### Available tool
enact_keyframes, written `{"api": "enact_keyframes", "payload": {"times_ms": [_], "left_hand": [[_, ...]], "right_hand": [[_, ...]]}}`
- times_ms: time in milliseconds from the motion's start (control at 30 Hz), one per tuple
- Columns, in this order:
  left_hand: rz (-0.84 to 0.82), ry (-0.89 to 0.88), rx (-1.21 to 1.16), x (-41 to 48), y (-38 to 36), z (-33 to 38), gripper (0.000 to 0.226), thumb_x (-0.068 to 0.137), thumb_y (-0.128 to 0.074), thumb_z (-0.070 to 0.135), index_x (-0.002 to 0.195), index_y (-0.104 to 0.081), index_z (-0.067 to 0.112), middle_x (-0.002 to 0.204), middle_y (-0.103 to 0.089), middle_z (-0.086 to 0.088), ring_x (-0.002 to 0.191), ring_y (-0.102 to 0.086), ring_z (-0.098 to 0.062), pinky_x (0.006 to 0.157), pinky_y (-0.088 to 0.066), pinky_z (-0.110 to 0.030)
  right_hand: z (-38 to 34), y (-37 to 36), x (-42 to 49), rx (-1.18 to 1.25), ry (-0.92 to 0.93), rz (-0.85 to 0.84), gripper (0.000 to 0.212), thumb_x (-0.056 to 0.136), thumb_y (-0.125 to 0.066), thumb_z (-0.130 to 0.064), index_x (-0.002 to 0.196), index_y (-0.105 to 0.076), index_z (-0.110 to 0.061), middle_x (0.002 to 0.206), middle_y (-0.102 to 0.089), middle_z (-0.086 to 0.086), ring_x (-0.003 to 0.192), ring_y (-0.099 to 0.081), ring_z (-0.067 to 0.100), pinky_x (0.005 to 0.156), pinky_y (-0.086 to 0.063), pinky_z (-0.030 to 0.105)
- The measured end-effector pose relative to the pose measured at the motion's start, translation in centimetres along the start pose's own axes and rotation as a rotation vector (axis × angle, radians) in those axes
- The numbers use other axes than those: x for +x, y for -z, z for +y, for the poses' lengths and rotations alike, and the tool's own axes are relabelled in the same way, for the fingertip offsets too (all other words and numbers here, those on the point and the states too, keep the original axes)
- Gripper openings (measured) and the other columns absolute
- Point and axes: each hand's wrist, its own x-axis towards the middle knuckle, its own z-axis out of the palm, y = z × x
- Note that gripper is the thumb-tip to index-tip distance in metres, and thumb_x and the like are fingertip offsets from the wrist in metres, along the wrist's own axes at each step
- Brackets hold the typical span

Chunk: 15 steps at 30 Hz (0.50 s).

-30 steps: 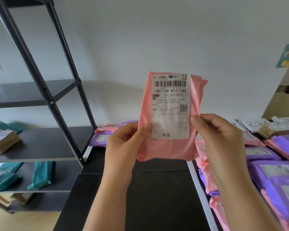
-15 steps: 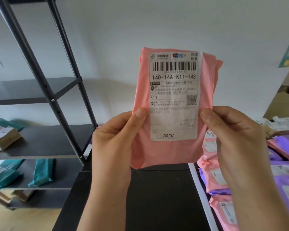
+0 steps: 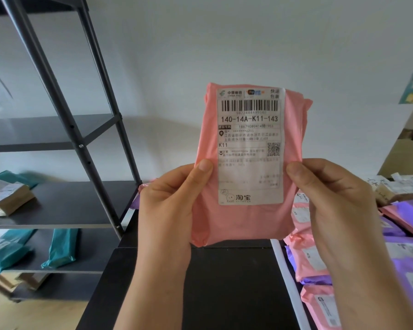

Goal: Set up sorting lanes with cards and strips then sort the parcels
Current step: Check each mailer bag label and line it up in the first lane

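the left grip [image 3: 167,206] and the right grip [image 3: 332,206] are both grasping the pink parcel [image 3: 248,225] by its side edges, thumbs pressing on its front. they are holding it upright in the air above the black surface [image 3: 224,294], its white label [image 3: 249,167] facing the camera and reading 140-14a-k11-143. pink and purple parcels [image 3: 312,263] are lying piled to the right, beyond a white strip [image 3: 286,282].

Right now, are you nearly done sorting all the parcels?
Not yet. Done: a white strip lies on the black table, and teal parcels sit on the shelf. In hand: the left hand and right hand hold up a pink parcel labelled K11. Left: placing it, and perhaps the pink and purple pile beside the strip.
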Motion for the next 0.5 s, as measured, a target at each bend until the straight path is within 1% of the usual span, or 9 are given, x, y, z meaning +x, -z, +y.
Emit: {"api": "enact_keyframes", "payload": {"times_ms": [67,167,300,367,433,500], "left_hand": [[0.001,0.012,0.001,0.09,-0.03,0.01,0.024,0.071,-0.074,0.043,0.079,-0.081,0.021,0.089,-0.078,-0.006,0.088,-0.074,-0.030,0.081,-0.057,-0.045],[0.001,0.023,0.003,0.18,-0.11,-0.06,0.023,0.072,-0.075,0.042,0.079,-0.081,0.021,0.089,-0.078,-0.005,0.090,-0.073,-0.030,0.085,-0.057,-0.048],[0.006,0.018,0.006,0.30,-0.26,-0.06,0.023,0.071,-0.074,0.044,0.079,-0.081,0.023,0.088,-0.078,-0.003,0.090,-0.073,-0.029,0.086,-0.057,-0.049],[0.019,0.017,0.016,0.37,-0.31,-0.17,0.022,0.072,-0.074,0.044,0.079,-0.081,0.025,0.087,-0.078,-0.002,0.087,-0.074,-0.025,0.082,-0.058,-0.045],[0.056,0.019,0.021,0.54,-0.37,-0.35,0.019,0.074,-0.074,0.043,0.078,-0.081,0.025,0.085,-0.078,-0.001,0.083,-0.074,-0.022,0.077,-0.059,-0.041],[0.104,0.043,0.019,0.90,-0.33,-0.69,0.016,0.077,-0.075,0.041,0.078,-0.080,0.026,0.085,-0.078,-0.001,0.085,-0.074,-0.023,0.079,-0.060,-0.043]], "right_hand": [[0.03,0.02,0.00,-0.012,-0.010,-0.001,0.017,0.076,-0.069,-0.046,0.084,-0.079,-0.034,0.088,-0.077,-0.005,0.088,-0.074,0.016,0.074,-0.059,0.023],[0.05,0.09,0.00,-0.021,-0.016,-0.007,0.019,0.075,-0.069,-0.048,0.084,-0.078,-0.034,0.089,-0.077,-0.005,0.089,-0.074,0.016,0.075,-0.059,0.022],[0.15,0.17,0.15,-0.043,-0.021,-0.006,0.018,0.075,-0.068,-0.049,0.084,-0.078,-0.037,0.088,-0.077,-0.007,0.089,-0.074,0.014,0.075,-0.059,0.022],[0.19,0.15,0.20,-0.080,-0.013,0.000,0.016,0.077,-0.067,-0.049,0.084,-0.077,-0.039,0.086,-0.077,-0.009,0.087,-0.073,0.010,0.073,-0.057,0.017],[0.13,0.02,0.30,-0.163,-0.010,-0.002,0.015,0.079,-0.064,-0.051,0.082,-0.076,-0.043,0.081,-0.075,-0.014,0.082,-0.071,0.003,0.068,-0.052,0.009],[0.27,-0.07,0.44,-0.247,-0.047,-0.020,0.019,0.076,-0.060,-0.058,0.080,-0.074,-0.046,0.078,-0.074,-0.017,0.080,-0.069,-0.001,0.062,-0.049,0.006]]}}
